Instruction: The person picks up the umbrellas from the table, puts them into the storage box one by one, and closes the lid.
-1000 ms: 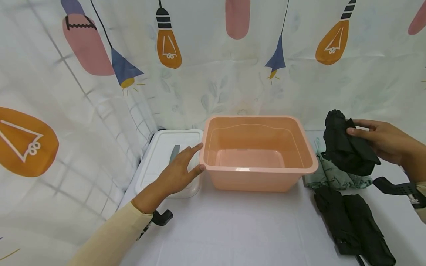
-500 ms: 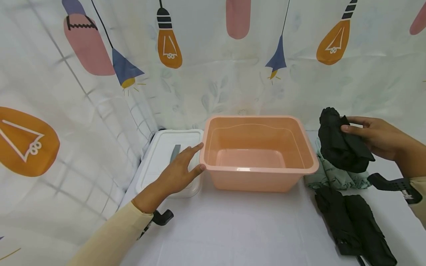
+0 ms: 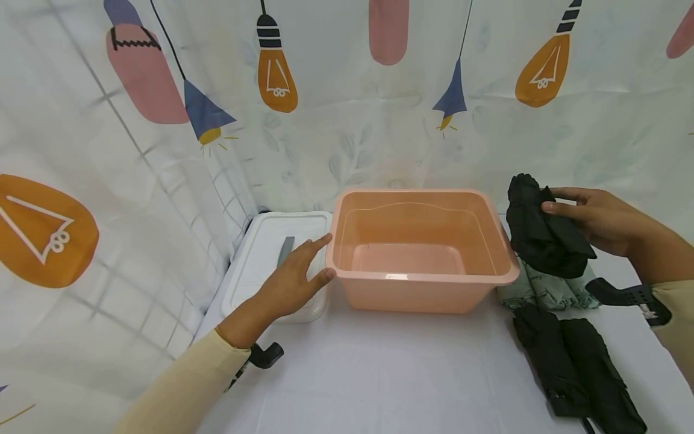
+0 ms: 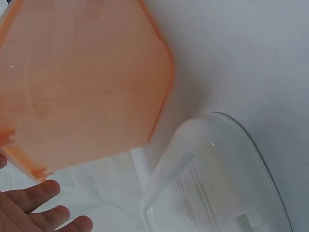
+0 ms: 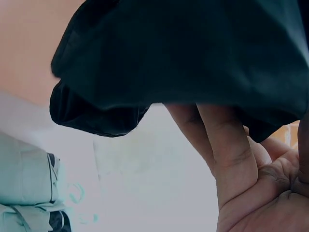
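Observation:
Up on the right, my right hand (image 3: pixel 604 220) pinches a rolled black cloth bundle (image 3: pixel 544 235) between thumb and fingers, raised above the table. In the right wrist view loose flaps of the black cloth (image 5: pixel 183 53) hide the fingertips. My left hand (image 3: pixel 290 283) has its fingers spread, with fingertips right at the left rim of a peach plastic basin (image 3: pixel 406 295). Nothing lies inside the basin. Below the held bundle are green patterned cloth rolls (image 3: pixel 542 283), partly covered by it. Two more black rolls (image 3: pixel 575 361) lie nearer on the table.
A clear container with a white lid (image 3: pixel 265 241) stands left of the basin, partly behind my left hand. White cloth covers the table (image 3: pixel 406 374). A printed curtain (image 3: pixel 336 138) hangs close behind the basin and along the left side.
My right hand has carried the black cloth bundle leftward and slightly up, closer to the basin's right rim. The left hand has stayed at the left rim.

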`<state>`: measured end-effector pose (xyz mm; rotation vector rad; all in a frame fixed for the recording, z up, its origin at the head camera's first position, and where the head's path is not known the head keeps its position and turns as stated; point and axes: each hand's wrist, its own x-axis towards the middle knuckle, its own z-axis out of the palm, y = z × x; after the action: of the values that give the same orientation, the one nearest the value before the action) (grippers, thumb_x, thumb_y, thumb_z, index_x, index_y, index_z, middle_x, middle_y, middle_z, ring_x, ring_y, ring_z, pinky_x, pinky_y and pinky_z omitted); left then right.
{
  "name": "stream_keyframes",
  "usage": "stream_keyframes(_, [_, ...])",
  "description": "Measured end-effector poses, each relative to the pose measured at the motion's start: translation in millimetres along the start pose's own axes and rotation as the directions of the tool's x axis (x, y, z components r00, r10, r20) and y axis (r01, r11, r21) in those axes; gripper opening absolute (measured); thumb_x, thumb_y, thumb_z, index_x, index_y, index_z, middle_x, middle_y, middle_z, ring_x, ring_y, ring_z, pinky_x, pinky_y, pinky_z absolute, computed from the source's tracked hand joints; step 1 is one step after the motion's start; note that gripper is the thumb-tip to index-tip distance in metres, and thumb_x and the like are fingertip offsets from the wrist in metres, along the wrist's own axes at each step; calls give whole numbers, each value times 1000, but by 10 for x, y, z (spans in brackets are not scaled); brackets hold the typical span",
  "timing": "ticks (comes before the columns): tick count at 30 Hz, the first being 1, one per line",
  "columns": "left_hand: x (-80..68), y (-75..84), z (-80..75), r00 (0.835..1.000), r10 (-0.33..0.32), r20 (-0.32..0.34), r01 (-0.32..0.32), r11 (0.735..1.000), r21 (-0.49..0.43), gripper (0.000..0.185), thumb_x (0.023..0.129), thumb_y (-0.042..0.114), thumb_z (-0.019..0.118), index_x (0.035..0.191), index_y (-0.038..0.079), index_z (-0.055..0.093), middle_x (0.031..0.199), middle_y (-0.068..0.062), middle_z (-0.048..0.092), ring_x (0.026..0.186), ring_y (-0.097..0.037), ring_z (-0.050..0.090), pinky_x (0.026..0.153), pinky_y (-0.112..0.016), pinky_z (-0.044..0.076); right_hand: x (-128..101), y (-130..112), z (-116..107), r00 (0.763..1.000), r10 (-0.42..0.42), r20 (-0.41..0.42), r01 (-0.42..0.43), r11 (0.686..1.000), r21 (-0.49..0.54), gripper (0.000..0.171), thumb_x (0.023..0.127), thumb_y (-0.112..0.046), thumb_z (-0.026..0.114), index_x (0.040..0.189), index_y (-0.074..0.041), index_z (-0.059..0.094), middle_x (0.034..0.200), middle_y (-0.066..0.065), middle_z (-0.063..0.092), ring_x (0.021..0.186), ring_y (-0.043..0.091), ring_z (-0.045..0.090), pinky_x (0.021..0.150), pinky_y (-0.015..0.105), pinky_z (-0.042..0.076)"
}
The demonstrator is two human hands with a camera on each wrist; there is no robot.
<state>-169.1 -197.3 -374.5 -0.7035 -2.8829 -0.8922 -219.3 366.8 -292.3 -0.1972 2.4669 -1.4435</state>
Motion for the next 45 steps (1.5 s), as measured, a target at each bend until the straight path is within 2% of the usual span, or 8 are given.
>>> stream_keyframes(5, [-1,-2,2,1000,-5,-2,5,1000,-2,73,101,68,46,163,39,22,165,-3,31,153,-37,21,113,-67,28,35,-25,36,1000,9,-15,-10,1000,-18,75,110,-31,52,163,2,10,114,-22,58,100,4,68,81,28,58])
stream_keyframes(9, [2,-14,12,1000,-1,-6,1,1000,-2,72,101,68,45,163,40,22,165,-2,30,153,-36,21,114,-66,28,70,-59,73,1000,11,-4,-11,999,-34,74,110,-33,51,163,0,11,134,0,54,102,2,66,82,27,58])
stream_keyframes(12, [1,-13,14,1000,1,-8,-1,1000,-1,72,101,67,45,163,39,22,165,-1,30,153,-36,21,114,-67,28,91,-96,96,1000,13,19,-12,1000,-28,74,111,-34,49,163,-1,9,151,21,39,103,-3,63,84,26,57])
stream_keyframes(14, [1,-9,15,1000,2,-9,-2,1000,-1,72,101,67,46,164,39,22,165,-2,30,153,-36,21,114,-67,28,100,-126,110,999,17,27,-16,1000,-25,74,111,-34,48,164,-2,8,154,26,33,103,-4,63,84,25,57])
stream_keyframes(20, [-5,-11,25,1000,-1,-13,1,1000,0,72,102,65,46,163,39,22,165,-2,31,152,-37,22,114,-66,28,133,-190,147,999,10,33,-10,1000,-12,72,111,-33,48,164,-1,11,149,18,41,104,1,65,85,28,57])
stream_keyframes(32, [-10,3,28,1000,-5,-14,4,1000,-15,74,101,67,47,164,36,23,165,-3,31,152,-38,22,114,-67,27,191,-285,259,998,31,50,-33,999,24,75,109,-35,52,163,0,12,155,31,32,103,6,66,86,30,57])
stream_keyframes(40, [-10,12,22,1000,-7,-16,6,1000,-13,74,100,69,46,164,38,23,165,-3,31,152,-38,22,114,-67,27,231,-311,285,997,56,55,-56,998,-5,78,108,-40,53,163,-1,13,155,31,33,104,8,66,86,32,57])
stream_keyframes(45, [-12,9,28,1000,-7,-15,7,1000,-21,73,101,68,46,164,39,22,165,-2,31,152,-38,22,114,-67,27,249,-307,294,996,61,67,-59,998,-22,75,108,-43,52,162,-2,20,156,29,33,112,17,63,88,35,57])
